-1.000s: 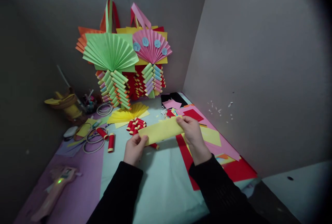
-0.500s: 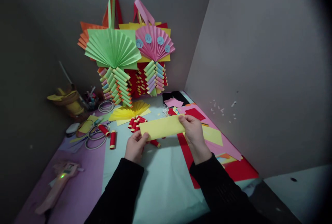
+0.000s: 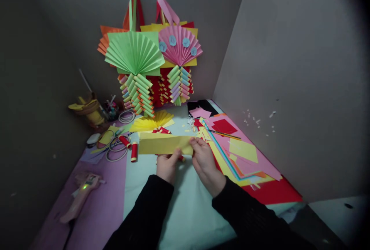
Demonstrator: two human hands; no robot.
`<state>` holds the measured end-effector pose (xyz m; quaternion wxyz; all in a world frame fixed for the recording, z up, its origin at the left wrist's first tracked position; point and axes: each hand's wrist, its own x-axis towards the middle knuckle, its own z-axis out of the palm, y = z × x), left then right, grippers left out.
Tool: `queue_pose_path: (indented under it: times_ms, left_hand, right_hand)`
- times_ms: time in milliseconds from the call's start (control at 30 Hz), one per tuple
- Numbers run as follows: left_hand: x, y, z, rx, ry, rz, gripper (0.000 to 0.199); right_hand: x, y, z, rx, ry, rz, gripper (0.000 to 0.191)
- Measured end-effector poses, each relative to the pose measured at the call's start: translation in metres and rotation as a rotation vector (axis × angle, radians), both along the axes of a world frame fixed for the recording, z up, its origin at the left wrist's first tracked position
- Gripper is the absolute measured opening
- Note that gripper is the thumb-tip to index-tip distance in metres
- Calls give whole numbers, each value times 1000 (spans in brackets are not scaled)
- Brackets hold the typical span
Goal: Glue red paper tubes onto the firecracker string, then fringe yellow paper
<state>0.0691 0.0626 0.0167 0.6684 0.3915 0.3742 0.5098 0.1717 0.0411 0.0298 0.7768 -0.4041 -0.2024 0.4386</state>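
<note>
A yellow paper strip (image 3: 157, 144) is held up lengthwise above the table. My left hand (image 3: 167, 166) pinches its lower edge, right of the middle, with the thumb in front. At the strip's right end, my right hand (image 3: 204, 161) grips the paper between thumb and fingers. Behind the strip lie red paper rolls with yellow ends, partly hidden by it. Two more red rolls, one upright-looking (image 3: 134, 152) and one tilted (image 3: 125, 141), rest to the left. A pleated yellow paper fan (image 3: 152, 121) lies just beyond.
A glue gun (image 3: 82, 196) with a lit green light lies at left. Rings of tape (image 3: 116, 152) sit behind it. Coloured paper sheets (image 3: 243, 150) and a pencil (image 3: 224, 134) lie at right. Folded paper fan hangings (image 3: 135, 53) hang at the back wall.
My left hand has slid along the strip toward my right hand, so the strip's left end now sticks out free. The strip has levelled out. The view has shifted slightly.
</note>
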Motion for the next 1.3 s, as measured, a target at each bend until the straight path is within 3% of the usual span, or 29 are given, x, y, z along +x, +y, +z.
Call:
queue_pose_path:
  times_ms: [167, 400, 767, 833, 967, 1033, 1200, 1300]
  left_hand:
    - [-11, 15, -6, -23, 25, 91, 39]
    - [-25, 30, 17, -39, -213, 335, 32]
    - [-64, 63, 26, -228, -505, 459, 17]
    - [-59, 59, 26, -217, -479, 403, 22]
    - [-34, 36, 20, -81, -325, 17, 43]
    - [-25, 26, 15, -18, -237, -77, 44]
    - [-22, 24, 8, -72, 12, 9, 37]
    - [-22, 26, 10, -100, -46, 133, 38]
  right_hand:
    - [8, 1, -2, -31, -47, 9, 32]
    - [12, 0, -4, -94, -104, -28, 33]
    - [17, 3, -5, -83, -65, -77, 31]
    - [20, 4, -3, -62, -46, -100, 31]
    - [17, 4, 0, -34, -11, -66, 30]
    - [15, 4, 0, -40, 6, -7, 30]
    - [12, 3, 0, -36, -10, 47, 29]
    - [5, 2, -1, 13, -5, 108, 33]
